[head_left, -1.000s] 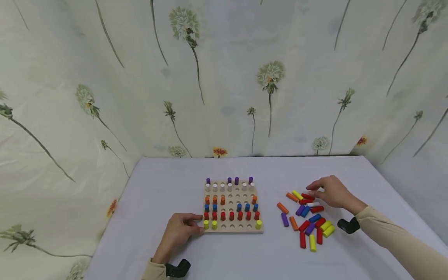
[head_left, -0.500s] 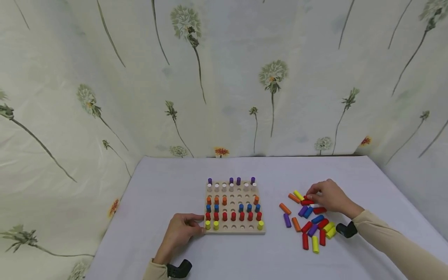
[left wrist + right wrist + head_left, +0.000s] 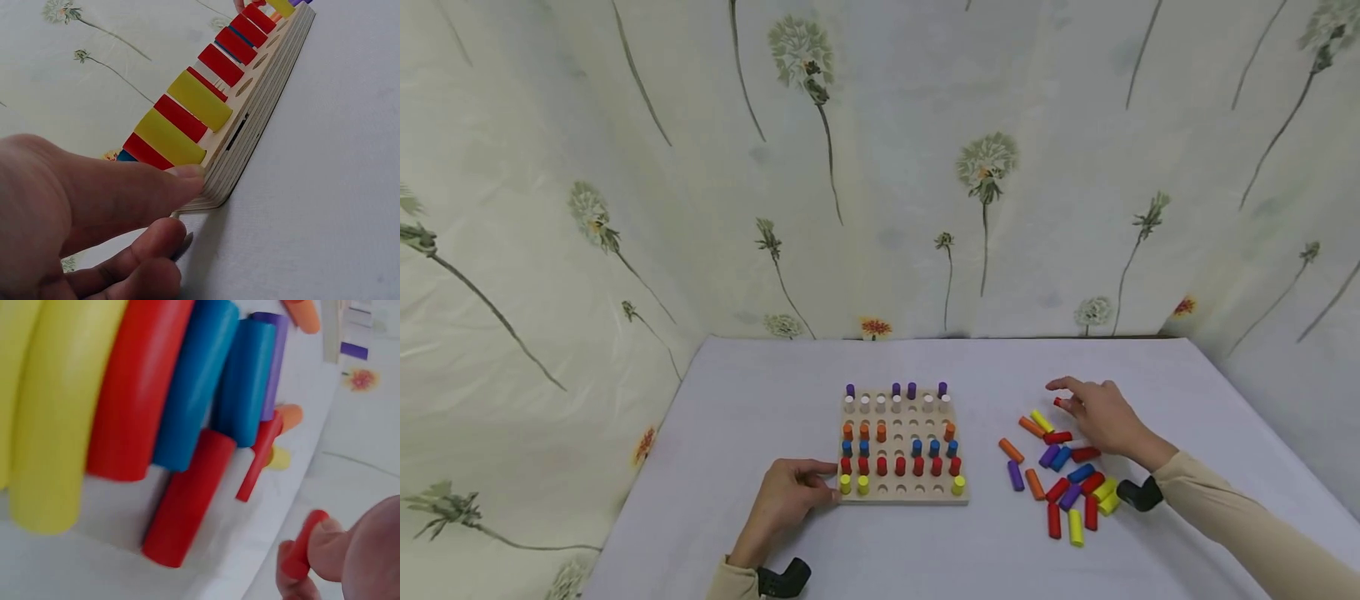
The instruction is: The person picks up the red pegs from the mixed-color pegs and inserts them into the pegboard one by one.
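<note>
A wooden pegboard (image 3: 917, 501) carries upright pegs in rows of purple, white, orange, blue, red and yellow, with bare holes among them. My left hand (image 3: 786, 496) holds its front left corner; in the left wrist view the thumb (image 3: 184, 178) lies on the corner beside a yellow peg (image 3: 172, 134). To the right of the board, my right hand (image 3: 1108, 421) is over the back of a pile of loose pegs. Between its thumb and fingers it pinches a red peg (image 3: 303, 547), of which only a small end shows in the head view.
Loose pegs lie scattered right of the board, among them a yellow peg (image 3: 1076, 527), an orange peg (image 3: 1011, 451), a purple peg (image 3: 1016, 476) and a blue peg (image 3: 1081, 473). Behind the white-covered table (image 3: 775, 367) hangs a floral curtain (image 3: 880, 208).
My right hand reached down to a red peg at the back of the pile, pinched it and lifted it slightly. My left hand stays at the board's corner.
</note>
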`<state>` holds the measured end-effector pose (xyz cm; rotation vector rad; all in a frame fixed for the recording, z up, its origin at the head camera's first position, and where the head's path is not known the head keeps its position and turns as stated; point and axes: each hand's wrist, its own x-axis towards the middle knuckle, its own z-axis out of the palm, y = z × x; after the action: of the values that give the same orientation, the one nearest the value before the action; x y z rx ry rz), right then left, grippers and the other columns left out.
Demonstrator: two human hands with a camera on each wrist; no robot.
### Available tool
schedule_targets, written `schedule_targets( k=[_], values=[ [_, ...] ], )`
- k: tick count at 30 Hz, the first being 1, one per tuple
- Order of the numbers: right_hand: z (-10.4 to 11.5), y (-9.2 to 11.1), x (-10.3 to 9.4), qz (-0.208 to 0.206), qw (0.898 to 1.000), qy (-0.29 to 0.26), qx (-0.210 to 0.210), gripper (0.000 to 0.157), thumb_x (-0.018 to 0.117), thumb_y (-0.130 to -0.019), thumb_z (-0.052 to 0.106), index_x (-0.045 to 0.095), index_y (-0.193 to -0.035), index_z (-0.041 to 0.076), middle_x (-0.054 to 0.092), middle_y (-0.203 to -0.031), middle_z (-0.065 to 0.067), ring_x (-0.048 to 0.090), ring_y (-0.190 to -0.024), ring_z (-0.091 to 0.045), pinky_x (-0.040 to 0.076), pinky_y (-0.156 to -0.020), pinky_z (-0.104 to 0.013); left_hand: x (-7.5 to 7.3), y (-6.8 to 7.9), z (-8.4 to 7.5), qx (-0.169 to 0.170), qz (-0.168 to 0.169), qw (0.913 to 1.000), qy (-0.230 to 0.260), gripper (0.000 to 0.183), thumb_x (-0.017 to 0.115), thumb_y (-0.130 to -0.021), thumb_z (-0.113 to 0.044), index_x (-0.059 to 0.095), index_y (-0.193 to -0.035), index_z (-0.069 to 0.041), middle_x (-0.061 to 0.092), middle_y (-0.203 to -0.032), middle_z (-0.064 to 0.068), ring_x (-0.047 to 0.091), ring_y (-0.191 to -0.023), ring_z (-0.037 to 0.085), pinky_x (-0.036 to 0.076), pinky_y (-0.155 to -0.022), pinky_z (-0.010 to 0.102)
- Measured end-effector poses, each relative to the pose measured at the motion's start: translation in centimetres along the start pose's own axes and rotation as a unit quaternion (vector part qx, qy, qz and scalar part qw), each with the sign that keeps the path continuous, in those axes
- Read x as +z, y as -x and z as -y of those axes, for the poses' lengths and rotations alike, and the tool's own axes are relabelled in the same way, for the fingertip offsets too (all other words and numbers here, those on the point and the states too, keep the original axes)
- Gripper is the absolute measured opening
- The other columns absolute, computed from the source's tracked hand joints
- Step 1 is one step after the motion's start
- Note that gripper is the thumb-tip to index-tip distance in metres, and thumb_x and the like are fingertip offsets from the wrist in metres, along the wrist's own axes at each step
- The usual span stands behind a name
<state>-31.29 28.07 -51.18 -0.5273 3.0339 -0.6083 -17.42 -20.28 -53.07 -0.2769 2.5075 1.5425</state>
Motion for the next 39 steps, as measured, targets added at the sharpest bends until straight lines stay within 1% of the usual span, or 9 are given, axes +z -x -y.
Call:
schedule_targets(
  k=[3, 6, 10, 17, 21, 25, 30, 35, 39],
  values=[
    [0.4, -0.1, -0.1, -0.020, 1.000, -0.001, -0.015, 0.023, 0.062, -0.105, 0.006, 0.069, -0.126, 0.006, 0.075, -0.105, -0.016, 0.053, -0.093, -0.030, 0.037, -0.079, -0.043, 0.0, 0.0, 0.0, 0.004, 0.000, 1.0000, 0.001, 0.035, 0.091, -0.080, -0.010, 0.082, -0.114, -0.006, 0.068, -0.077, 0.002, 0.055, -0.075, 0.018, 0.042, -0.067, 0.032],
    [1.2, -0.2, -0.2, -0.037, 0.999, -0.015, -0.012, 0.018, 0.063, -0.105, 0.006, 0.068, -0.121, 0.002, 0.074, -0.098, -0.013, 0.051, -0.093, -0.030, 0.039, -0.077, -0.040, 0.0, 0.1, 0.0, 0.005, 0.000, 1.0000, 0.004, 0.036, 0.091, -0.080, -0.010, 0.082, -0.114, -0.006, 0.068, -0.077, 0.001, 0.055, -0.074, 0.018, 0.042, -0.066, 0.032],
    [2.4, -0.3, 0.0, -0.059, 0.997, -0.040, -0.011, 0.020, 0.063, -0.105, 0.007, 0.065, -0.121, -0.004, 0.071, -0.093, -0.009, 0.051, -0.094, -0.029, 0.042, -0.076, -0.036, 0.0, 0.1, 0.1, 0.007, 0.000, 1.0000, 0.006, 0.036, 0.091, -0.080, -0.010, 0.082, -0.114, -0.005, 0.068, -0.076, 0.001, 0.055, -0.073, 0.018, 0.042, -0.064, 0.031],
    [4.3, -0.5, 0.4, -0.091, 0.993, -0.053, -0.049, 0.021, 0.067, -0.103, 0.006, 0.065, -0.121, -0.004, 0.075, -0.093, -0.009, 0.054, -0.093, -0.027, 0.043, -0.074, -0.033, 0.0, 0.0, 0.0, 0.004, 0.002, 1.0000, 0.007, 0.035, 0.091, -0.080, -0.009, 0.082, -0.113, -0.005, 0.069, -0.078, 0.002, 0.056, -0.075, 0.018, 0.043, -0.066, 0.032],
    [5.3, -0.9, 0.4, -0.087, 0.993, -0.048, -0.061, 0.020, 0.068, -0.102, 0.007, 0.066, -0.121, 0.000, 0.075, -0.099, -0.009, 0.058, -0.096, -0.026, 0.045, -0.074, -0.032, 0.0, 0.0, 0.1, 0.000, 0.004, 0.9999, 0.010, 0.035, 0.090, -0.080, -0.009, 0.082, -0.113, -0.006, 0.069, -0.079, 0.003, 0.055, -0.075, 0.018, 0.042, -0.065, 0.031],
    [6.5, -1.3, 0.5, -0.078, 0.993, -0.055, -0.068, 0.018, 0.069, -0.102, 0.009, 0.066, -0.119, 0.002, 0.075, -0.103, -0.009, 0.060, -0.098, -0.028, 0.047, -0.078, -0.035, 0.0, -0.1, 0.1, -0.008, 0.006, 0.9998, 0.015, 0.036, 0.090, -0.079, -0.009, 0.082, -0.114, -0.007, 0.069, -0.080, 0.003, 0.055, -0.075, 0.018, 0.041, -0.063, 0.030],
    [8.1, -1.9, 1.1, -0.085, 0.992, -0.051, -0.078, 0.014, 0.075, -0.098, 0.009, 0.073, -0.111, 0.007, 0.076, -0.102, -0.005, 0.056, -0.099, -0.029, 0.043, -0.083, -0.040, 0.0, -0.1, 0.2, -0.009, 0.004, 0.9998, 0.015, 0.037, 0.092, -0.079, -0.010, 0.082, -0.114, -0.006, 0.069, -0.079, 0.002, 0.055, -0.075, 0.018, 0.042, -0.066, 0.032],
    [10.1, -2.5, 2.0, -0.102, 0.989, -0.060, -0.094, 0.013, 0.079, -0.093, 0.004, 0.079, -0.106, 0.008, 0.075, -0.097, -0.003, 0.055, -0.092, -0.028, 0.042, -0.078, -0.037, 0.0, 0.0, 0.2, -0.003, 0.002, 0.9999, 0.015, 0.037, 0.092, -0.079, -0.010, 0.082, -0.114, -0.006, 0.069, -0.078, 0.003, 0.056, -0.075, 0.019, 0.042, -0.066, 0.032],
    [11.4, -3.0, 3.1, -0.099, 0.988, -0.067, -0.099, 0.015, 0.081, -0.090, 0.001, 0.083, -0.103, 0.009, 0.078, -0.095, -0.001, 0.053, -0.087, -0.027, 0.041, -0.074, -0.033, 0.0, 0.0, 0.1, -0.001, 0.002, 0.9999, 0.013, 0.037, 0.092, -0.078, -0.010, 0.082, -0.113, -0.006, 0.069, -0.079, 0.003, 0.056, -0.075, 0.018, 0.042, -0.066, 0.031]
  ],
)
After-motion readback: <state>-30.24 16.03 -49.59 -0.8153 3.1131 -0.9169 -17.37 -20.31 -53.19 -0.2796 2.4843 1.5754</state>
